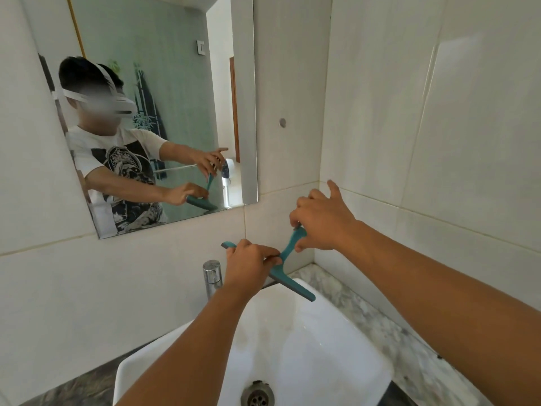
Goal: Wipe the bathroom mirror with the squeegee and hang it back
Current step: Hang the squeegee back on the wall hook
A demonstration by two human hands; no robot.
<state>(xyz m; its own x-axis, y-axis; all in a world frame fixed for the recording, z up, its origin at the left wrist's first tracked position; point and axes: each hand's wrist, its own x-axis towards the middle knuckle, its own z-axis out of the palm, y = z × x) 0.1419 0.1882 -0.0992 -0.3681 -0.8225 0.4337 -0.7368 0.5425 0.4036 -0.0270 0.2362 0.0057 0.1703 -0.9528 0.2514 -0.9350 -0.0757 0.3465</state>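
A teal squeegee [288, 273] hangs in the air over the back of the sink, below the mirror's lower right corner. My left hand [248, 265] grips its blade bar near the middle, hiding part of it. My right hand [322, 221] pinches the top of its handle with thumb and finger, the other fingers spread. The blade slants down to the right. The frameless mirror [175, 68] hangs on the tiled wall at upper left and reflects a person holding the squeegee. A small round metal peg [282, 122] sits on the wall right of the mirror.
A white basin [336, 341] with a metal drain [257, 395] lies below my arms. A chrome tap [212, 276] stands at its back left. A grey marble counter [380, 317] runs along the right. Tiled walls meet in a corner behind my right hand.
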